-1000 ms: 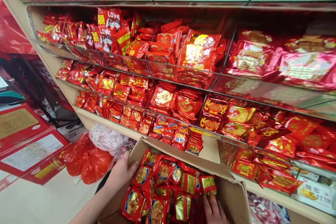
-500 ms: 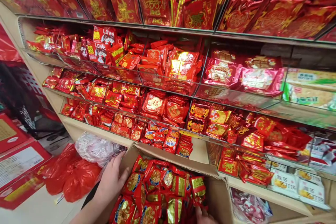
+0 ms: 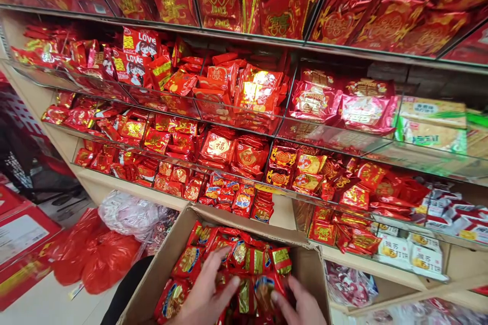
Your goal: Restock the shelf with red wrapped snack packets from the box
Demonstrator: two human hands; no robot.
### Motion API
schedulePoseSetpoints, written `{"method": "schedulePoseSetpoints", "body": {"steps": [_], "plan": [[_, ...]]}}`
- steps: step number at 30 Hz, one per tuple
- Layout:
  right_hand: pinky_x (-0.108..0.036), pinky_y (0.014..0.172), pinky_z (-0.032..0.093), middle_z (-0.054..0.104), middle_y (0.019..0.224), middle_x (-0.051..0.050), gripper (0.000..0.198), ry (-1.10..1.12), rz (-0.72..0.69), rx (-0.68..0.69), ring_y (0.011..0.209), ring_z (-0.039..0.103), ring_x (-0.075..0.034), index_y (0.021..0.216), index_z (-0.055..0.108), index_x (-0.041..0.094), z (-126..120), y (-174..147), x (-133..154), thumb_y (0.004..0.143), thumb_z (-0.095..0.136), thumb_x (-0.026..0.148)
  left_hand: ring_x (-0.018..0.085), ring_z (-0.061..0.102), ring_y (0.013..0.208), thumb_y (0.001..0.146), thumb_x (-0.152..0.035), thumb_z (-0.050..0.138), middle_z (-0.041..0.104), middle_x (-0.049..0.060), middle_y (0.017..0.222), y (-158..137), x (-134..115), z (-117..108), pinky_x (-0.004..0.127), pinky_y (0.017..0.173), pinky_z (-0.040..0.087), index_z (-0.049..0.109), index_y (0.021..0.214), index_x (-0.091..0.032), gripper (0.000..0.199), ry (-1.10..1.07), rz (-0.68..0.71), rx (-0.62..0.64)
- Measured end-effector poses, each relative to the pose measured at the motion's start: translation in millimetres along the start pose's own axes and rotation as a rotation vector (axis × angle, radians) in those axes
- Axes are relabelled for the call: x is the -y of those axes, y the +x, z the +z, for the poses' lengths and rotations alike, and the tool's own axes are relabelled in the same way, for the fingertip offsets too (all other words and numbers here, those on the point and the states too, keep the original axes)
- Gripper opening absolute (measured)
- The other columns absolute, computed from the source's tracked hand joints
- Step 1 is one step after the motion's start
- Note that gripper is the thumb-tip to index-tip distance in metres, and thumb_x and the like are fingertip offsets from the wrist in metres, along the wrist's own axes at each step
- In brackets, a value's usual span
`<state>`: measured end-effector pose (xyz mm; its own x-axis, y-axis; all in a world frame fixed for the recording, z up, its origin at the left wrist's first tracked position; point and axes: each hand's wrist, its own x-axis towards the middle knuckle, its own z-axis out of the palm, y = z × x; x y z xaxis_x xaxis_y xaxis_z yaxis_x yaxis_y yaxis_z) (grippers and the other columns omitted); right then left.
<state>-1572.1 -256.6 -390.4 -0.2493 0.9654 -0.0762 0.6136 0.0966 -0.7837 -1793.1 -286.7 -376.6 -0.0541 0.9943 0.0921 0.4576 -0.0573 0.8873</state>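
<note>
We have two hands inside one cardboard box (image 3: 310,269), which holds the small red packets (image 3: 186,261); we count at least eight of them. Our left hand (image 3: 208,289) is over the packets at the left, thumb and forefinger spread apart and clasping nothing that we can see. Our right hand (image 3: 301,304) touches one gold-and-red packet (image 3: 263,287) with its fingertips; we cannot tell whether it grips it. Two packets marked LOVE (image 3: 133,68) show on the shelves (image 3: 284,210), and one whitish plastic bag (image 3: 127,213) sits just behind the red plastic bags (image 3: 110,261). Both hands are blurred and hide packets beneath them; the bottom edge cuts off the box, our wrists and a dark shape (image 3: 127,287) beside it.
</note>
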Motion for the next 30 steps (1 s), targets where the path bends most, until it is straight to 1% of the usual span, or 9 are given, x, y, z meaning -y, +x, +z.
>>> {"method": "schedulePoseSetpoints", "body": {"steps": [2,3,6,10,13,19,23,26,30], "plan": [[-0.029,0.078,0.044,0.062,0.095,-0.007,0.030,0.325,-0.024,0.023,0.089,0.058,-0.019,0.097,0.056,0.018,-5.6,2.3,22.4,0.077,0.049,0.039,0.020,0.054,0.093,0.076,-0.040,0.048,0.054,0.011,0.109,7.1,-18.8,14.7,0.030,0.075,0.047,0.041,0.116,-0.017,0.047,-0.277,-0.121,0.179],[-0.028,0.079,0.043,0.061,0.097,-0.007,0.031,0.434,-0.030,0.008,0.090,0.056,-0.019,0.098,0.054,0.018,-4.3,2.9,32.3,0.077,0.050,0.040,0.018,0.055,0.089,0.077,-0.043,0.047,0.057,0.009,0.102,11.1,-27.8,20.1,0.029,0.077,0.046,0.046,0.109,-0.015,0.042,-0.392,-0.144,0.219],[-0.026,0.078,0.042,0.059,0.092,-0.004,0.031,0.571,-0.010,-0.140,0.086,0.054,-0.016,0.095,0.051,0.018,8.0,3.7,53.0,0.075,0.051,0.043,0.015,0.054,0.081,0.076,-0.045,0.049,0.060,0.004,0.084,19.9,-47.8,29.8,0.026,0.077,0.042,0.053,0.087,-0.014,0.033,-0.527,-0.191,0.070],[-0.021,0.061,0.039,0.049,0.066,0.002,0.032,0.558,0.045,-0.362,0.062,0.045,-0.011,0.070,0.048,0.018,20.4,4.7,63.3,0.077,0.045,0.048,0.014,0.052,0.075,0.073,-0.046,0.053,0.058,0.000,0.075,18.3,-55.6,35.1,0.023,0.071,0.041,0.055,0.081,-0.015,0.032,-0.569,-0.206,-0.031],[-0.020,0.054,0.034,0.041,0.058,0.004,0.037,0.529,0.062,-0.454,0.056,0.038,-0.010,0.062,0.042,0.018,22.7,6.2,65.2,0.079,0.039,0.051,0.013,0.052,0.073,0.073,-0.049,0.050,0.057,0.000,0.071,14.2,-56.2,37.4,0.023,0.070,0.041,0.055,0.077,-0.016,0.034,-0.626,-0.272,-0.080],[-0.022,0.056,0.038,0.053,0.065,0.000,0.036,0.429,0.066,-0.477,0.059,0.048,-0.013,0.074,0.048,0.018,28.3,6.8,61.3,0.080,0.036,0.052,0.013,0.052,0.069,0.070,-0.050,0.054,0.057,-0.001,0.068,11.6,-51.0,35.3,0.023,0.068,0.042,0.057,0.074,-0.016,0.035,-0.761,-0.350,-0.110],[-0.024,0.059,0.040,0.058,0.074,-0.004,0.040,0.348,0.054,-0.475,0.065,0.053,-0.015,0.083,0.050,0.018,34.2,5.3,56.2,0.079,0.033,0.054,0.015,0.053,0.077,0.070,-0.050,0.054,0.060,0.000,0.072,9.3,-40.8,30.4,0.023,0.073,0.042,0.060,0.076,-0.016,0.035,-0.711,-0.368,-0.086],[-0.024,0.057,0.040,0.059,0.072,-0.003,0.041,0.346,0.062,-0.455,0.063,0.054,-0.015,0.081,0.049,0.019,37.1,4.4,53.1,0.080,0.031,0.055,0.016,0.053,0.075,0.072,-0.051,0.051,0.061,0.001,0.071,9.4,-37.1,25.4,0.025,0.073,0.042,0.061,0.077,-0.016,0.037,-0.637,-0.328,-0.026],[-0.023,0.054,0.039,0.057,0.066,-0.003,0.041,0.356,0.117,-0.490,0.058,0.051,-0.014,0.075,0.047,0.019,37.8,5.4,51.1,0.080,0.029,0.057,0.016,0.053,0.069,0.078,-0.053,0.039,0.059,0.002,0.065,12.7,-37.4,21.5,0.027,0.070,0.042,0.061,0.075,-0.014,0.045,-0.626,-0.299,0.042]]}}
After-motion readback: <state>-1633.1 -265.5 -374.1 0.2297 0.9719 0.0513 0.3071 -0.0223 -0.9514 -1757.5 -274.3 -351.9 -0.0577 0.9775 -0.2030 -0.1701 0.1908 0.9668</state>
